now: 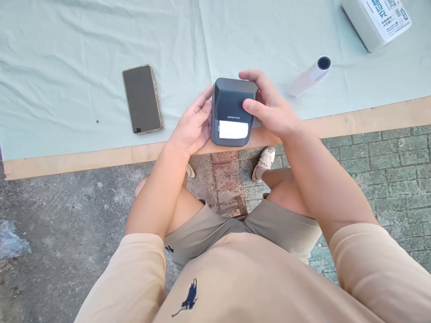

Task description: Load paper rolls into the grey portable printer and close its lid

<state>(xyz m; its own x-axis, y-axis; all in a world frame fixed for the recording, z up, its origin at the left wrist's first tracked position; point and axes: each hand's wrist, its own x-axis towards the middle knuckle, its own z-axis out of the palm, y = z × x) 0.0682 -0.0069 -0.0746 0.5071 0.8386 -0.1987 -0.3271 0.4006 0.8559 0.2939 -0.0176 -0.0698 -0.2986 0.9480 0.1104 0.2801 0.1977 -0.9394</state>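
A small dark grey label printer [232, 105] with a white strip of paper showing at its front slot sits at the table's near edge. My left hand [193, 125] cups its left side with fingers curled against it. My right hand [269, 107] wraps over its top and right side, thumb pressed on the front face. Both hands hold the printer between them.
A dark-screened phone [142, 98] lies flat to the left on the pale green cloth [67, 67]. A white paper roll [311, 75] lies to the right, and a white box [377, 20] stands at the far right. The wooden table edge [84, 158] runs below, with paving underneath.
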